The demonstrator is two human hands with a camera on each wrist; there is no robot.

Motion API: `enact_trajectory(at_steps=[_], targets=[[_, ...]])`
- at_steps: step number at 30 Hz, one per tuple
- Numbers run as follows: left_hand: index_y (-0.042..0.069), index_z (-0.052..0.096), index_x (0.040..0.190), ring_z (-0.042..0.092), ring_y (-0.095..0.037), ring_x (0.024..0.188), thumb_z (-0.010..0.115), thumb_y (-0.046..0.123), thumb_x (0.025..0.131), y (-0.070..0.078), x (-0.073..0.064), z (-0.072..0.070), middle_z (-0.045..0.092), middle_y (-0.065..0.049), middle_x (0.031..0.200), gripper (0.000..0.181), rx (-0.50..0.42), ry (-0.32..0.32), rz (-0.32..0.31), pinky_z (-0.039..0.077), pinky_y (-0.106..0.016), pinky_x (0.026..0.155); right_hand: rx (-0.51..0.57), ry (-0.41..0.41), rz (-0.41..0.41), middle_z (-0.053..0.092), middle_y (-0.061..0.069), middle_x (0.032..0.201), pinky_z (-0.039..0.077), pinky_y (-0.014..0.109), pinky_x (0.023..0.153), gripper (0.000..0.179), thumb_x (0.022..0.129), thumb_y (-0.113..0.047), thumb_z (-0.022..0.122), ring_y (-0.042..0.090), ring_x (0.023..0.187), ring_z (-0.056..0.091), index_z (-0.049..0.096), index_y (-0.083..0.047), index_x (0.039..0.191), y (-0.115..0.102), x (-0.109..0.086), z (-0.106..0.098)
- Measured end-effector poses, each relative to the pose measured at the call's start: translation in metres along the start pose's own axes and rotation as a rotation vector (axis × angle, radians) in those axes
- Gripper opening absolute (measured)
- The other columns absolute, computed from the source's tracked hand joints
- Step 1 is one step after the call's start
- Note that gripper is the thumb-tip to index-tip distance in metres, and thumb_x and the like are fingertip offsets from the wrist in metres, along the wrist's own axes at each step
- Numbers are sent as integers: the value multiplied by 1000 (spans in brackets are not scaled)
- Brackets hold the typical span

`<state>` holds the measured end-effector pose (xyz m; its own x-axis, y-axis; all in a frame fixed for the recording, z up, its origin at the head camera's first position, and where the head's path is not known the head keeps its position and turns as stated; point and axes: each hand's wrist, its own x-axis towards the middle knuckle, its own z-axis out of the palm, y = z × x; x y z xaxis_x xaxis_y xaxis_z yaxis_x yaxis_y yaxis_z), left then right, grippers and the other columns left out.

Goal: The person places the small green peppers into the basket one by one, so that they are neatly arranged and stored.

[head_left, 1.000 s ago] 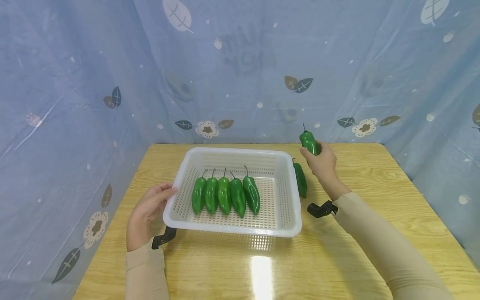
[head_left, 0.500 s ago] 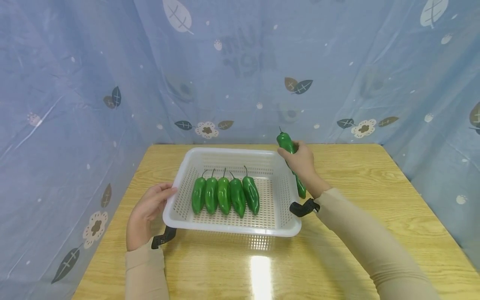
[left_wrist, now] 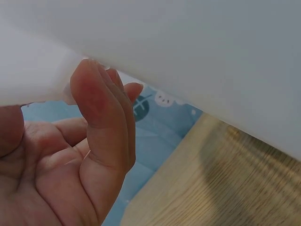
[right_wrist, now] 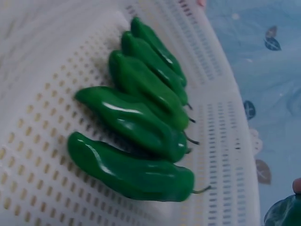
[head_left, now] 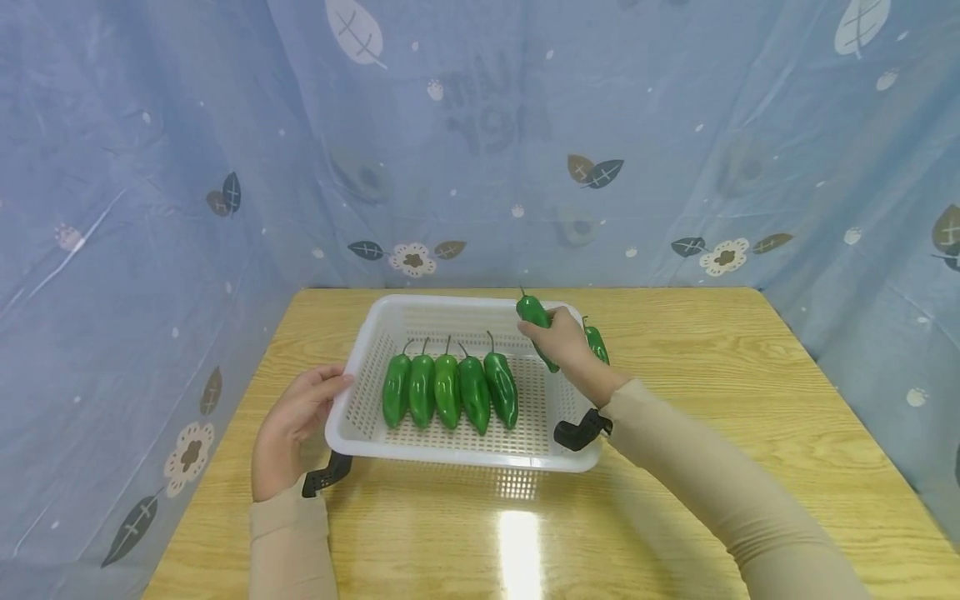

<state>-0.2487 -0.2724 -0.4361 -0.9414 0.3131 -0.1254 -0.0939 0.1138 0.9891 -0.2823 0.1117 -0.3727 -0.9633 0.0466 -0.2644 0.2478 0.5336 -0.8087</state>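
A white perforated plastic basket (head_left: 465, 457) stands in the middle of the head view. Several green chili peppers (head_left: 447, 392) lie side by side in it, stems toward the far wall. My left hand (head_left: 303, 406) grips the basket's left rim, the thumb at the edge; in the left wrist view its curled fingers (left_wrist: 101, 108) press against the white plastic from below. My right hand (head_left: 562, 337) holds another green chili pepper (head_left: 531, 310) above the basket's right part, stem end up. Only a bit of that held pepper (right_wrist: 284, 213) enters the right wrist view.
One more green chili pepper (head_left: 597, 343) lies on the wooden table (head_left: 712, 367) just outside the basket's right wall, partly hidden by the right arm. A blue patterned curtain (head_left: 480, 167) encloses the back and sides.
My right hand has carried its pepper leftward and slightly down, from beyond the basket's right side to over its inside. The left hand and the basket look unmoved.
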Motion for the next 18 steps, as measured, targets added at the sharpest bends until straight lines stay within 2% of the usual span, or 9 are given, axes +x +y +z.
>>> enact_trajectory(at_steps=[5, 9, 11, 14, 18], targets=[[-18, 34, 133, 67, -13, 94, 49, 19, 100, 0, -1, 0, 65, -6, 108, 52, -4, -4, 4, 56, -32, 78, 3, -43, 31, 48, 18, 114, 47, 37, 78, 53, 98, -34, 49, 26, 98, 50, 36, 6, 129, 4, -2, 12], [-17, 34, 134, 67, -12, 94, 49, 19, 100, 0, -1, -1, 64, -8, 109, 52, 2, -5, 6, 56, -32, 79, -9, -59, 62, 45, 20, 119, 49, 42, 86, 53, 98, -30, 48, 29, 108, 50, 34, 9, 131, 7, -3, 18], [-18, 34, 133, 67, -12, 94, 48, 18, 100, -1, -1, -1, 65, -7, 108, 51, 0, -8, 10, 56, -31, 78, -26, -59, 72, 43, 23, 127, 47, 47, 95, 57, 97, -28, 49, 33, 119, 48, 29, 10, 135, 7, -3, 20], [-19, 34, 133, 67, -13, 93, 48, 17, 100, -1, -1, -1, 65, -4, 106, 51, -19, -15, 9, 56, -31, 77, -51, -83, 88, 28, 28, 143, 39, 50, 104, 69, 96, -26, 50, 38, 132, 37, 15, 11, 143, 9, 0, 22], [-20, 32, 133, 68, -14, 92, 48, 17, 100, 0, -1, 1, 66, -3, 103, 52, -70, -24, -6, 56, -31, 77, -129, -133, 119, -3, 29, 154, 26, 52, 112, 88, 97, -28, 50, 42, 141, 17, -13, 10, 145, 10, 2, 24]])
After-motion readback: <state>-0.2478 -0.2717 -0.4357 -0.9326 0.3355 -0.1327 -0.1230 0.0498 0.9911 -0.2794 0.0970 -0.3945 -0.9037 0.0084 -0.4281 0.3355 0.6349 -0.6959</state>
